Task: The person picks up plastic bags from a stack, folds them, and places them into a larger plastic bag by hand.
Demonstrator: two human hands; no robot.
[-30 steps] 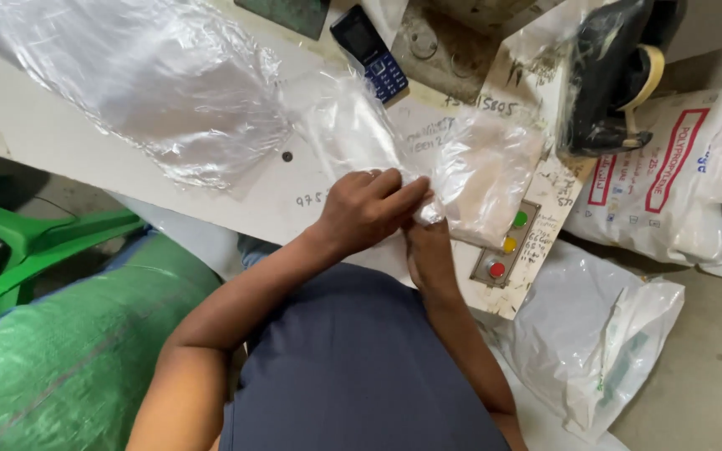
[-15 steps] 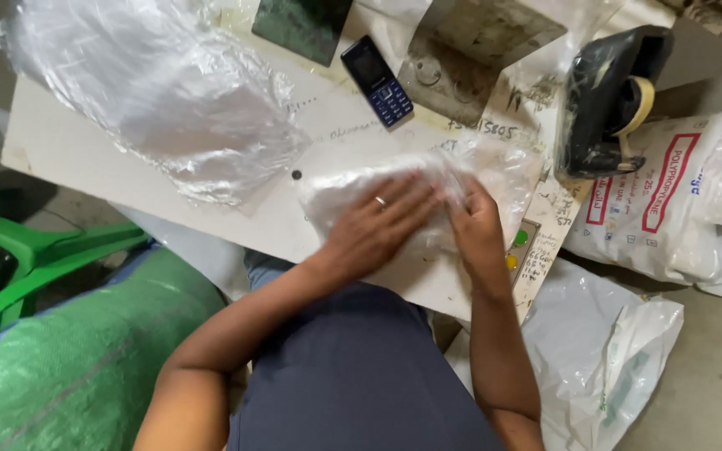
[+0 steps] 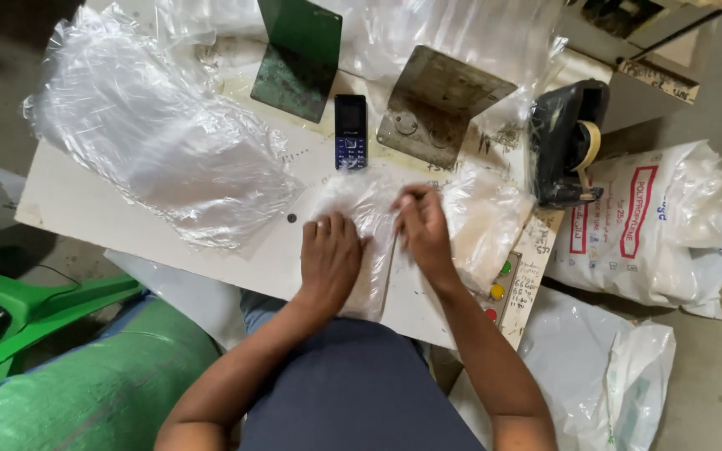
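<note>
A clear plastic bag (image 3: 478, 219) with something pale inside lies flat on the white table (image 3: 85, 209) in front of me. My left hand (image 3: 329, 259) presses palm-down on its left part, fingers spread. My right hand (image 3: 422, 227) rests on the bag's middle with fingers curled, pinching the plastic film. Both hands are close together, nearly touching.
A big heap of clear plastic bags (image 3: 160, 142) covers the table's left. A small black phone (image 3: 350, 131) lies beyond my hands between two angled metal plates (image 3: 440, 104). A black tape dispenser (image 3: 568, 142) stands at right, a white sack (image 3: 645, 225) beside it. Green sack (image 3: 85, 392) lower left.
The bag has been laid flat on the table and spread out; my hands moved from pinching it together at its edge to pressing on top of it. The view shifted up the table.
</note>
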